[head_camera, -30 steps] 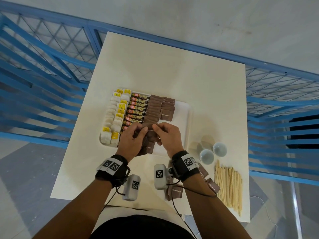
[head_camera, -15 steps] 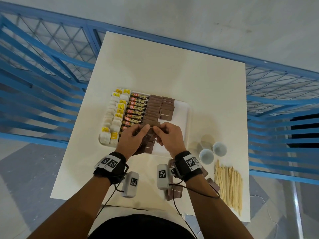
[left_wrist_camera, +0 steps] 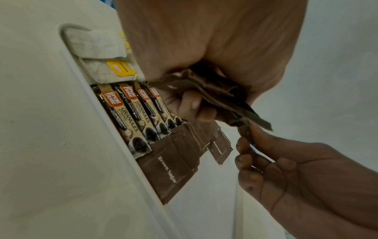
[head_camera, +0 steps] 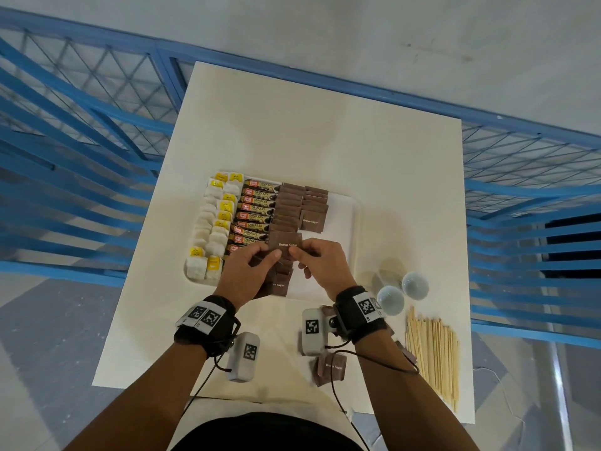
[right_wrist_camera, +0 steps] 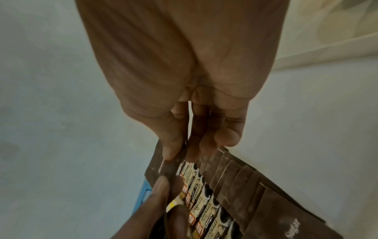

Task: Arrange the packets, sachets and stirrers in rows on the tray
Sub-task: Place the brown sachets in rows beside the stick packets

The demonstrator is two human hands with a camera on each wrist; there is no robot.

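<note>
Left hand: forearm extended forward, back of hand up, fingers curled, gripping a bunch of brown sugar sachets in the palm. Right hand: forearm extended, level with left hand and just beside it, thumb and forefinger pinching one brown sugar sachet; remaining fingers loosely curled.

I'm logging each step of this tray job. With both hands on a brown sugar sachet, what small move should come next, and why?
Probably the right hand draws the top brown sugar sachet off the bunch gripped by the left hand and lays it on the shorter brown row in the white tray.
</note>
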